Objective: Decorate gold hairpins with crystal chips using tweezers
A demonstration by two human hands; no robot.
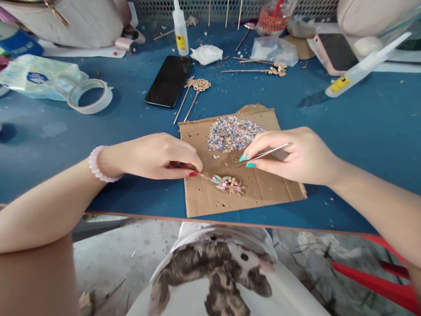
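Note:
My left hand (pixel 174 158) pinches the thin stem of a gold hairpin between thumb and fingers. The decorated head of the hairpin (pixel 229 185), with pink, green and gold flowers and leaves, rests over a piece of cardboard (pixel 204 202). In my right hand (pixel 292 153) is a pair of metal tweezers (pixel 266 152), gripped between thumb and fingers. Their tips point left, just above the hairpin's head and apart from it. Whether they hold anything is too small to tell. A heap of small multicoloured rhinestones (pixel 230 131) lies on the cardboard, partly behind my right fingers.
Beyond the cardboard lie two gold hairpins (pixel 200 85), a black phone (pixel 169 81) and more hairpins (pixel 278 69). Glue bottles (pixel 180 33) stand or lean at the back and right. A tape roll (pixel 103 100) and a tissue pack (pixel 36 77) are on the left.

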